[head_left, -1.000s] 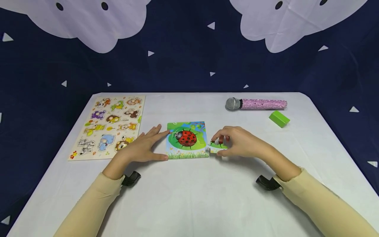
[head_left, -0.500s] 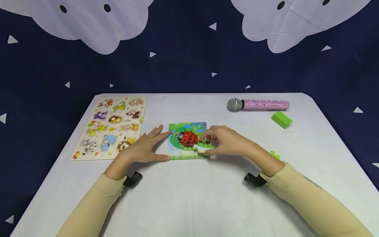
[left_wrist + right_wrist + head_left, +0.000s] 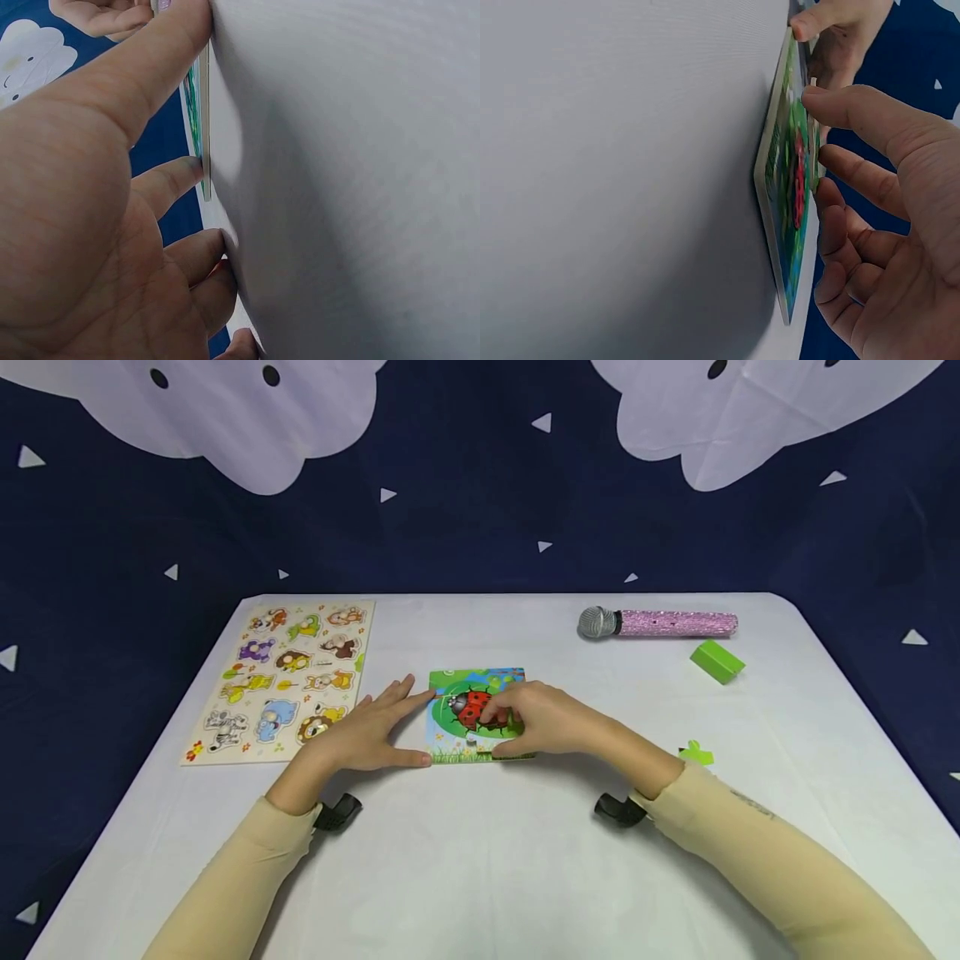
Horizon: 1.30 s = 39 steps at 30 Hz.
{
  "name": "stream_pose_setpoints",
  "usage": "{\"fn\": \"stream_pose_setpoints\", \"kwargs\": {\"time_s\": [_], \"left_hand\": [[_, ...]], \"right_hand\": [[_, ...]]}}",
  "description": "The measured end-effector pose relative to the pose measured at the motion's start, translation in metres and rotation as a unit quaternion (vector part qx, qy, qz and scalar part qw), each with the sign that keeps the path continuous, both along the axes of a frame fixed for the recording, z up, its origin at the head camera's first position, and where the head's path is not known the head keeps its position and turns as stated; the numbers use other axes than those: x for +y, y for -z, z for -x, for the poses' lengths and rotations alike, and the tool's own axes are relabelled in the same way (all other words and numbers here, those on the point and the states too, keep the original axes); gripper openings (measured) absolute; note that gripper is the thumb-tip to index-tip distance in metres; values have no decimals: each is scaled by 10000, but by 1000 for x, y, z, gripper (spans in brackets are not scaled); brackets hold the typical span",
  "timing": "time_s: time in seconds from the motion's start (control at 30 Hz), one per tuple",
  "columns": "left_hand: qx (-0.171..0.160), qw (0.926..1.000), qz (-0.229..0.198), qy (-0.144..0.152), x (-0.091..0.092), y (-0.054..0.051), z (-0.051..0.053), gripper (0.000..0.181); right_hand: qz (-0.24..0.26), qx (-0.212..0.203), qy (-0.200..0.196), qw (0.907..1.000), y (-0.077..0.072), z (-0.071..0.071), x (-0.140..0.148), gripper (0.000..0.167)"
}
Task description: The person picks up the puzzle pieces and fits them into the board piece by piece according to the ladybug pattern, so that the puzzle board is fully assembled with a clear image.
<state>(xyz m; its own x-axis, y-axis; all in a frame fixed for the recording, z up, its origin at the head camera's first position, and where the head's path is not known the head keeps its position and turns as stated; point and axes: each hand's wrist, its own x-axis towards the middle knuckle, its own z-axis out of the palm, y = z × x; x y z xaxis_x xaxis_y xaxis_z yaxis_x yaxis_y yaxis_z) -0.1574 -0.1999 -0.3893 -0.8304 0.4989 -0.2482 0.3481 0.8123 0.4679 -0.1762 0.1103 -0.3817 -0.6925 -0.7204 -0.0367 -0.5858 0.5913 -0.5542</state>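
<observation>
A square ladybug puzzle (image 3: 444,732) lies flat on the white table in the head view. My left hand (image 3: 367,733) rests at its left side with the fingers spread, index fingertip and thumb touching the edge. Over the puzzle's lower right part, my right hand (image 3: 551,718) pinches a puzzle piece (image 3: 815,135) between thumb and fingers. The right wrist view shows this piece held just above the puzzle's surface, tilted edge-on to the camera. Much of the piece is hidden by the fingers in the head view. The left wrist view catches only the puzzle's thin edge (image 3: 206,127).
A board of animal pictures (image 3: 277,685) lies at the left of the table. Toward the back right are a pink glittery microphone (image 3: 660,623) and a green block (image 3: 717,662). Beyond my right forearm lies a loose green puzzle piece (image 3: 697,752).
My right hand has carried the puzzle piece leftward from beside the puzzle to over its lower right part. That uncovered the loose green piece. My left hand has stayed in place.
</observation>
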Motion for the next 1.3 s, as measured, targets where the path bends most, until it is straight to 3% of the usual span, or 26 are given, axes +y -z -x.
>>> {"fn": "stream_pose_setpoints", "kwargs": {"time_s": [0.77,1.3], "left_hand": [[38,10000,4,-2,2,-1,0,98],[7,10000,-2,0,0,1,0,99]], "right_hand": [[-335,-207,-102,9992,1,6,-20,35],[-175,-486,-175,9985,3,10,-21,33]]}}
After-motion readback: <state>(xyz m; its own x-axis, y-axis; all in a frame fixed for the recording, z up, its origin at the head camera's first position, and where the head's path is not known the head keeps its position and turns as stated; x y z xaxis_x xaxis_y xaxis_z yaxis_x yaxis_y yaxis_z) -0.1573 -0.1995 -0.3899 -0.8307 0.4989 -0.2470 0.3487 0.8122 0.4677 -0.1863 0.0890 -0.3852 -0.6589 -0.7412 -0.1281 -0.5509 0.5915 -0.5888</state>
